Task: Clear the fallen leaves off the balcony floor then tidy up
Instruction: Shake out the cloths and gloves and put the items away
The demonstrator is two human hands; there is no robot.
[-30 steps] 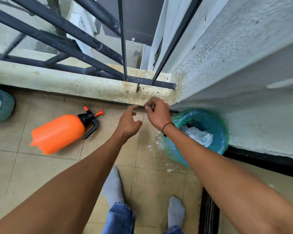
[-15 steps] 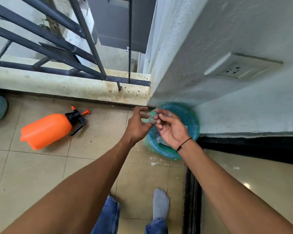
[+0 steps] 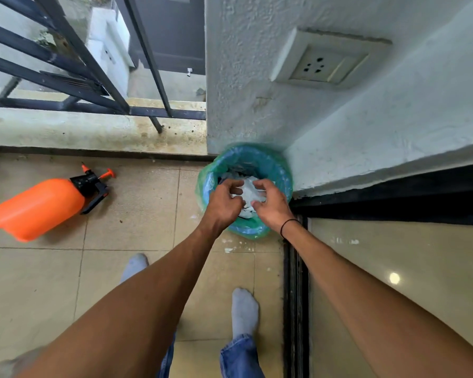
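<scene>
A small bin with a green liner [image 3: 280, 166] stands on the balcony floor in the corner below the wall. Crumpled white waste [image 3: 250, 190] lies inside it. Both hands hover over the bin's mouth, close together. My left hand [image 3: 224, 201] is over the left rim and my right hand [image 3: 272, 205] over the right side, fingertips facing each other. The fingers of both are loosely curled, and I see nothing held in them. No leaves show on the tiles; a few white specks [image 3: 230, 249] lie in front of the bin.
An orange spray bottle [image 3: 38, 207] lies on its side on the tiles to the left. Dark railing bars [image 3: 93, 77] and a stained concrete kerb [image 3: 93, 132] close the far edge. A black door track [image 3: 295, 296] runs on the right; my socked feet [image 3: 243, 309] are below.
Both hands have moved from the kerb corner to over the bin's mouth. The small bit pinched between them half a second ago no longer shows. My view has shifted right.
</scene>
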